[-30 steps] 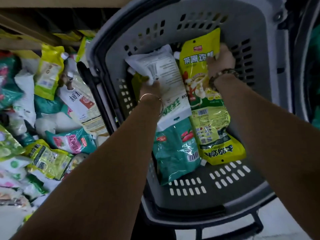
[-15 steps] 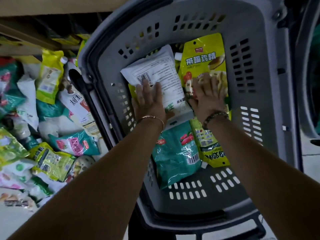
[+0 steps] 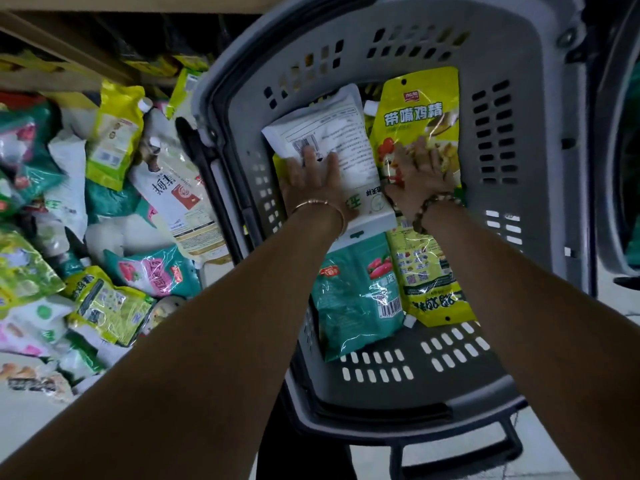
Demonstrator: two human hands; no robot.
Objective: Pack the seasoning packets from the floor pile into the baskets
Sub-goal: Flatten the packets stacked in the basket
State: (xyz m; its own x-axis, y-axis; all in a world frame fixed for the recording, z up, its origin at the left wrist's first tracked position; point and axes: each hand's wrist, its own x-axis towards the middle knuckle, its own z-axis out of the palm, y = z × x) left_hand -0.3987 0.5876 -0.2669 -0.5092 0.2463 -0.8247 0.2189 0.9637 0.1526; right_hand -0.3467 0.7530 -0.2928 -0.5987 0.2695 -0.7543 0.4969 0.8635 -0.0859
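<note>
I find the grey basket (image 3: 540, 237) holding a white packet (image 3: 332, 133), yellow packet (image 3: 419, 109) and teal packet (image 3: 353, 299). My left hand (image 3: 311, 181) presses the white packet, fingers straight. My right hand (image 3: 419, 174), fingers spread, presses the yellow packet. The floor pile (image 3: 104, 209) lies beside the basket.

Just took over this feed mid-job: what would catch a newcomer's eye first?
Two hands pressing flat inside the grey basket: the left hand on a white packet, the right hand on a yellow packet. A teal packet and a second yellow packet lie nearer. Left of the basket sprawls a bright pile of packets.
</note>
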